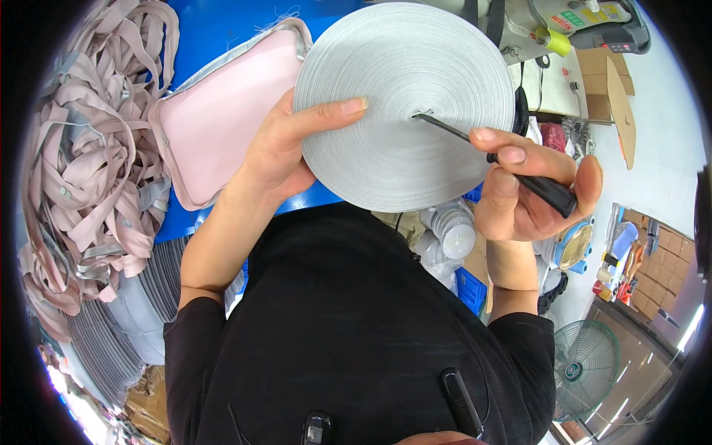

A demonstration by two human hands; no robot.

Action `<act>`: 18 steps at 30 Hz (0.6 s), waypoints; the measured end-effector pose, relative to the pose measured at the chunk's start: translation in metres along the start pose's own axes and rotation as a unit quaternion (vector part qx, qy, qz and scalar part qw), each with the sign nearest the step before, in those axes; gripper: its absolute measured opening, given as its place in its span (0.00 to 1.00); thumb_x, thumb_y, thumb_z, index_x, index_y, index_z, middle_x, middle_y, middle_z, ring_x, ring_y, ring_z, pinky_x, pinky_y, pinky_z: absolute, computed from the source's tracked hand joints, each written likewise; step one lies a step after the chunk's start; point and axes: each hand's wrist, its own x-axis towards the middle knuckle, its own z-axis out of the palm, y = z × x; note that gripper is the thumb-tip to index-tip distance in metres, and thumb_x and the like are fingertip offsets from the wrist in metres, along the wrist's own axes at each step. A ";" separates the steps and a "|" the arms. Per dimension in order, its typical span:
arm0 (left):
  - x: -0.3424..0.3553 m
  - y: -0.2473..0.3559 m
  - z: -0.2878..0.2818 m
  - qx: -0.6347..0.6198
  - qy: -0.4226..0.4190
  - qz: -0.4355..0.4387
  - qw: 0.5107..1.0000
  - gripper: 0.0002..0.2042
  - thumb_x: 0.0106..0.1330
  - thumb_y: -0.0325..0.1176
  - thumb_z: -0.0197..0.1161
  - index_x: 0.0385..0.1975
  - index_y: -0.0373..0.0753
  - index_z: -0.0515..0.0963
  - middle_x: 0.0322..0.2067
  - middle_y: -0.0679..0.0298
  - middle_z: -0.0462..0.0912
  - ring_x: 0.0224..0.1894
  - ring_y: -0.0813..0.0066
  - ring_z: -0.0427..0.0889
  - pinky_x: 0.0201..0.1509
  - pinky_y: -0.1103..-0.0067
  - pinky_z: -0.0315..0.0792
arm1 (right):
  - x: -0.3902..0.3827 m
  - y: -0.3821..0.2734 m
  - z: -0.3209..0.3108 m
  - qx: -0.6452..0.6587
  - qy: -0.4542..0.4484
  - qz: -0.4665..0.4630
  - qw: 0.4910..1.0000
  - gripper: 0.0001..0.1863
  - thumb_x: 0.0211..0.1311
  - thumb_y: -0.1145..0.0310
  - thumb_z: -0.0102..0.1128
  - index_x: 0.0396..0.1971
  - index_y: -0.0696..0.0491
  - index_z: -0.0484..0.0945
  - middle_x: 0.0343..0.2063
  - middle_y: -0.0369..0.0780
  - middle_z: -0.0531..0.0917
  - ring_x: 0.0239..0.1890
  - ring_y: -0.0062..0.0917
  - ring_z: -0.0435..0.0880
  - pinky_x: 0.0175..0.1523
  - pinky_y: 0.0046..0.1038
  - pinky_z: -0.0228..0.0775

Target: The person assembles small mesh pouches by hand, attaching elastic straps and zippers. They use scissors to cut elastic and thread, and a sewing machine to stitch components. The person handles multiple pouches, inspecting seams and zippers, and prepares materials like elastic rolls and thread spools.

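A large flat roll of light grey ribbon tape (400, 67) stands up in front of me, its wound face toward me. My left hand (300, 137) grips its left edge, thumb across the face and fingers hidden behind. Between the thumb and fingers of my right hand (530, 185) is a black-handled tool like a screwdriver (545, 194). Its thin dark shaft runs up and left, and the tip is at the small hole in the roll's centre; how deep it sits I cannot tell.
Left of the roll, a pink fabric panel with grey edging (222, 111) lies on the blue table (222, 22). Tangled pink strips (96, 163) heap at far left, above stacked grey pieces (104, 348). A sewing machine (526, 30) stands at upper right, a floor fan (586, 367) at lower right.
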 end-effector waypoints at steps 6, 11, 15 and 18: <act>-0.001 0.000 -0.002 0.010 0.003 -0.008 1.000 0.27 0.66 0.32 0.69 0.64 0.33 0.72 0.54 0.55 0.82 0.57 0.64 0.83 0.58 0.66 0.78 | 0.001 0.001 -0.001 -0.006 -0.014 -0.009 1.000 0.41 0.70 0.82 0.58 0.76 0.53 0.45 0.42 0.45 0.82 0.41 0.39 0.90 0.49 0.41 0.89; 0.000 0.000 0.001 0.006 0.010 0.003 1.000 0.27 0.66 0.32 0.70 0.63 0.33 0.72 0.54 0.54 0.82 0.57 0.64 0.82 0.58 0.66 0.78 | 0.002 0.001 -0.001 -0.005 -0.025 -0.018 1.000 0.40 0.70 0.82 0.57 0.75 0.54 0.45 0.42 0.46 0.82 0.39 0.40 0.90 0.48 0.42 0.89; 0.000 0.000 0.002 0.014 0.016 0.009 1.000 0.27 0.66 0.33 0.70 0.64 0.33 0.71 0.54 0.54 0.82 0.57 0.64 0.82 0.58 0.66 0.78 | 0.004 0.002 -0.001 -0.013 -0.035 -0.013 0.999 0.39 0.71 0.82 0.55 0.74 0.56 0.45 0.42 0.46 0.81 0.39 0.41 0.90 0.49 0.42 0.89; -0.001 0.001 0.002 0.018 0.003 0.007 1.000 0.28 0.65 0.33 0.71 0.64 0.33 0.71 0.54 0.54 0.81 0.57 0.63 0.82 0.58 0.66 0.78 | 0.004 0.004 0.002 -0.022 -0.035 0.000 0.999 0.37 0.71 0.83 0.55 0.73 0.57 0.46 0.42 0.48 0.82 0.41 0.42 0.90 0.51 0.43 0.87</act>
